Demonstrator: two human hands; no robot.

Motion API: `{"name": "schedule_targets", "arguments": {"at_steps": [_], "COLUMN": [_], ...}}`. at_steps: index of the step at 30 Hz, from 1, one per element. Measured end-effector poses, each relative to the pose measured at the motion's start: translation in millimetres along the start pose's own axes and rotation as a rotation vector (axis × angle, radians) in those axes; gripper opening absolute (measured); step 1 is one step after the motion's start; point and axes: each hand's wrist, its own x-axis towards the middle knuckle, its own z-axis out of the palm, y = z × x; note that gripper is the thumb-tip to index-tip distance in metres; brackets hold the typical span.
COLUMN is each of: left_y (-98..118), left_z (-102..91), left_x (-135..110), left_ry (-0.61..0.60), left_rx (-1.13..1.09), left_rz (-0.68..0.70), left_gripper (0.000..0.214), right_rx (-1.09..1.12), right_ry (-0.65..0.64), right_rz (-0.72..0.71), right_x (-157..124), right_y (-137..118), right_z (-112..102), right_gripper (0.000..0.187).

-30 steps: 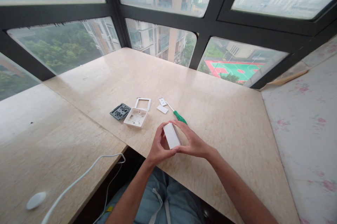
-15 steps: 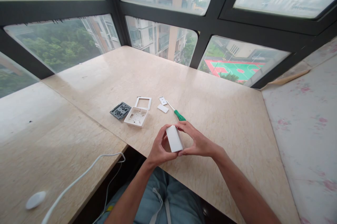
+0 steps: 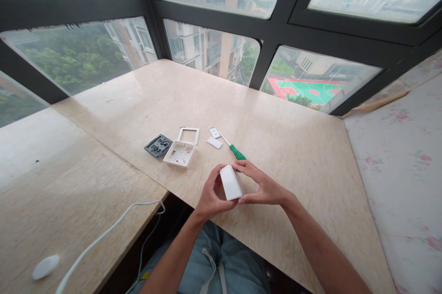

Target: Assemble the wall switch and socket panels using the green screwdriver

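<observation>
A white box-shaped wall fitting [image 3: 231,182], tilted so a plain side faces me, is held above the near part of the counter. My left hand [image 3: 211,196] grips it from the left, thumb at its lower end. My right hand [image 3: 260,186] clasps the right side, fingertips at the upper corner and thumb at the lower one. Just beyond the fingers lies a screwdriver with a green handle [image 3: 237,152]. Two small white plastic pieces [image 3: 214,142] rest by its tip. What faces away on the fitting is hidden.
Left of my hands lie an open white mounting box [image 3: 179,154], a white square frame [image 3: 189,135] and a dark grey plate [image 3: 158,146]. A white cable [image 3: 110,228] and a white round disc [image 3: 46,267] are on the left counter. Windows border the far edge.
The white fitting has turned slightly in my hands, showing more of its broad side. Both hands keep their hold and have shifted a little to the right in the picture.
</observation>
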Motion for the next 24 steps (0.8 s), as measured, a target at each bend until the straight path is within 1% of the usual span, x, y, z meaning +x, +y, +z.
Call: {"name": "schedule_targets", "arguments": {"at_steps": [5, 10, 14, 18, 24], "left_y": [-6.0, -4.7, -1.1, 0.8, 2.4], "left_z": [-6.1, -10.8, -9.3, -6.7, -4.9], "left_x": [-1.4, -2.7, -4.6, -6.7, -8.3], "left_ry": [-0.083, -0.111, -0.073, -0.020, -0.007], "left_rx": [-0.096, -0.089, -0.086, -0.086, -0.101], "left_rz": [-0.071, -0.111, -0.117, -0.107, -0.109], "left_gripper": [0.091, 0.092, 0.091, 0.088, 0.087], "right_rx": [0.052, 0.047, 0.020, -0.004, -0.013], "right_ry": [0.057, 0.079, 0.074, 0.042, 0.023], "right_rz": [-0.031, -0.053, -0.037, 0.000, 0.033], "right_x": [1.3, 5.0, 7.9, 6.1, 0.7], "right_y": [8.7, 10.0, 2.6, -3.7, -5.3], "right_z": [3.3, 4.0, 4.9, 8.8, 11.7], "right_gripper": [0.092, 0.092, 0.091, 0.091, 0.091]}}
